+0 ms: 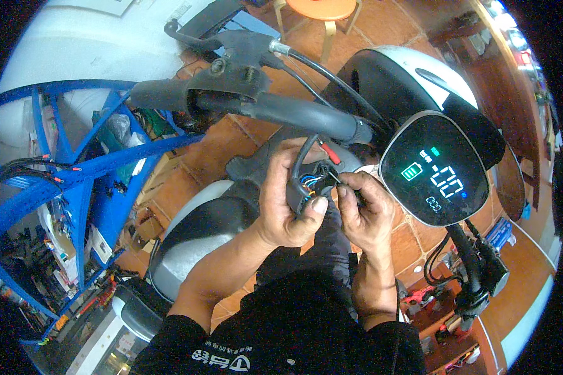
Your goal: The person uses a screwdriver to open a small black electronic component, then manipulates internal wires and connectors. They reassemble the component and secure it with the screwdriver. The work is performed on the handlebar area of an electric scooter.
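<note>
— As you look down, where do your bundle of thin wires (309, 182) and your left hand (288, 209) sit on the clock?
— Your bundle lies at the centre of the dial, with blue, white and orange strands showing beside an arched black cable (302, 159). Your left hand is at eight o'clock from it, fingers curled round and thumb pressing in at the near side.
— And your right hand (370, 209)?
— You have it at four o'clock, thumb and forefinger pinching a slim dark piece (336, 178) just beside the strands; whether that's a wire end or a tool, I can't tell.
— What else is close to you?
— A small red piece (329, 154) sits at one o'clock, just above the wires. Beyond it, your handlebar (300, 115) crosses at twelve, your lit display (435, 200) faces you at three, and a blue rack (87, 197) stands at nine.
</note>
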`<state>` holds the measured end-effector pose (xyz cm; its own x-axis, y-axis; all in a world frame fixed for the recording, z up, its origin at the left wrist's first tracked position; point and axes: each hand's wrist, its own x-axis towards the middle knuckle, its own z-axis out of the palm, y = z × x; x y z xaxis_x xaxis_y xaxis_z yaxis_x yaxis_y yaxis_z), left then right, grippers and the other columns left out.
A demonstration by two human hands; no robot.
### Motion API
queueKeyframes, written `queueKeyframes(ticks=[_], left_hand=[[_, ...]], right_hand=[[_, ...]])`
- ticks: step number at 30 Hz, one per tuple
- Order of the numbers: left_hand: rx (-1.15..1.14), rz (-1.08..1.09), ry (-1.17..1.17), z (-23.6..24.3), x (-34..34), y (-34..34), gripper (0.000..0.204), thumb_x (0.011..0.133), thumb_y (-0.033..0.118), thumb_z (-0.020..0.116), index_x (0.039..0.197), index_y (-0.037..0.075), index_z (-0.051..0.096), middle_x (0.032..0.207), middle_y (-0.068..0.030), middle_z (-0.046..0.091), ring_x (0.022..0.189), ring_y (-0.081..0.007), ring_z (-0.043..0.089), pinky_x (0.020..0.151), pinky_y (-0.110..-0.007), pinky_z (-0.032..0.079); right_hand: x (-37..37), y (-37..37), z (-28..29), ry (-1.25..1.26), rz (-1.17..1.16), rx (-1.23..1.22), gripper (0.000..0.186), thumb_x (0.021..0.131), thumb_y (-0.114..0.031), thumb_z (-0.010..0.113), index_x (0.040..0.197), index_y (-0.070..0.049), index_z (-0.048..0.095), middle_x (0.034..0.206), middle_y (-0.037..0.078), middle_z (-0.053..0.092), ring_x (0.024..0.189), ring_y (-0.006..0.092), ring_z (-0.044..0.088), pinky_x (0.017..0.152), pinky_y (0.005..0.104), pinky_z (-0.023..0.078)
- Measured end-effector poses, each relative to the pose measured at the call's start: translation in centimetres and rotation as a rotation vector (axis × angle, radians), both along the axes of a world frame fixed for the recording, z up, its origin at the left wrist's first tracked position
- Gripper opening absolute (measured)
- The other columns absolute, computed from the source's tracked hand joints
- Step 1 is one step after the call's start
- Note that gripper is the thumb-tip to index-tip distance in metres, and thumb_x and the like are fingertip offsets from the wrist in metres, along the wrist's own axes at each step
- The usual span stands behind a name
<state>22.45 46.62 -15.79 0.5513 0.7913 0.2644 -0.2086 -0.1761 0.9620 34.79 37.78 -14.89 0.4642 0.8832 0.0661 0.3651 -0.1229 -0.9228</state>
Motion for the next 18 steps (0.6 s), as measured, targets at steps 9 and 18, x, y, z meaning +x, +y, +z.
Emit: queueKeyframes(ticks=[9,18], left_hand=[[-0.089,0.123,0.013,-0.3,0.2,-1.3,0.057,0.086,0.035,0.062,0.122,-0.004,0.041,0.116,-0.0159,0.045,0.105,-0.0212,0.047,0.094,-0.035,0.038],[-0.124,0.168,0.011,-0.3,0.4,-1.7,0.052,0.086,0.032,0.061,0.119,-0.004,0.043,0.116,-0.0161,0.045,0.105,-0.0221,0.046,0.094,-0.035,0.038]], right_hand=[[-1.4,0.7,-0.2,-0.237,-0.103,0.083,0.012,0.080,0.003,0.060,0.091,0.002,0.065,0.072,0.009,0.061,0.061,0.0197,0.055,0.057,0.0289,0.044],[-2.7,0.4,-0.6,-0.268,-0.181,0.057,0.016,0.080,0.004,0.060,0.095,0.001,0.065,0.079,0.013,0.065,0.068,0.0241,0.064,0.062,0.0311,0.050]])
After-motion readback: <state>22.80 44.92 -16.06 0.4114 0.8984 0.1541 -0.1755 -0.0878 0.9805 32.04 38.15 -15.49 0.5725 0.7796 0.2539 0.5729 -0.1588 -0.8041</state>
